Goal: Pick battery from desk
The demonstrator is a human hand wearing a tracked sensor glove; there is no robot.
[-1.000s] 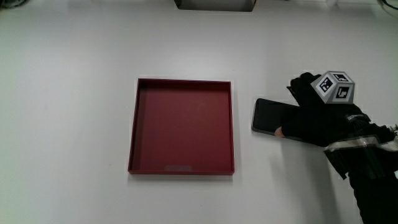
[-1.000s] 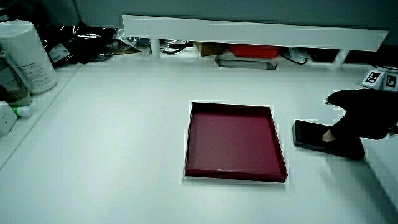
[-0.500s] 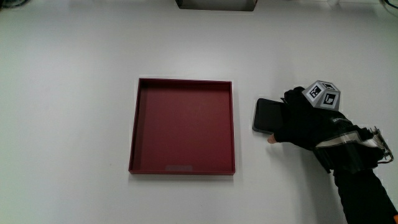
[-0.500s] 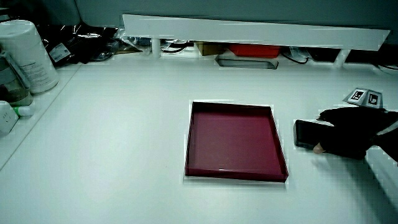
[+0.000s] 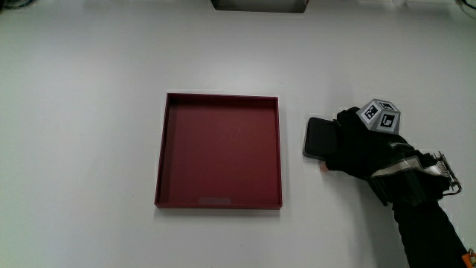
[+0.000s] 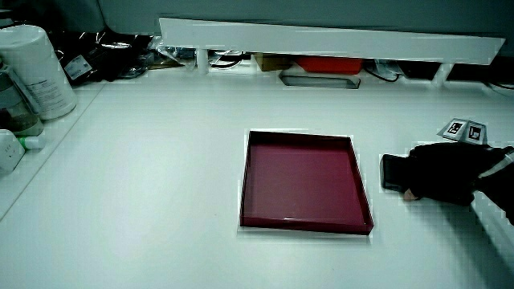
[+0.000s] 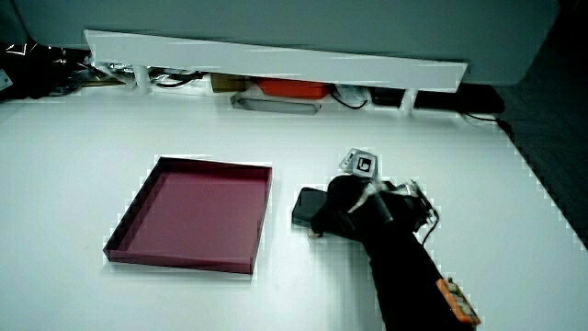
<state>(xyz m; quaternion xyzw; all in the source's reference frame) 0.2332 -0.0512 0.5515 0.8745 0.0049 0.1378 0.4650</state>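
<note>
Status: the pick is under way but not complete. The battery [image 5: 320, 138], a flat dark slab, lies on the white desk [image 5: 89, 89] just beside the red tray [image 5: 219, 161], apart from the tray's wall by a narrow strip of bare surface. Nothing shows it lifted; in a side view [image 7: 309, 206] its exposed end sits flat against the tabletop. The tray is empty.

Done so far, as I judge it: my hand [image 5: 364, 147] is on the battery and covers the end that lies away from the tray. Left to do: confirm the grip, raise the battery clear of the desk.

Hand pose: I lie low over the battery, palm down, knuckles up, with the patterned cube [image 5: 381, 117] on my back facing upward. My forearm [image 5: 424, 216] runs back toward my own edge of the table. My fingers are curled down around the battery's edges, a pale fingertip [image 5: 325, 166] showing at the edge nearer to me, touching the desk or very close to it. I judge this a closing grasp on the battery; how firm the hold is cannot be told from any view. In both side views the hand hides most of the battery [image 6: 391, 172].
</note>
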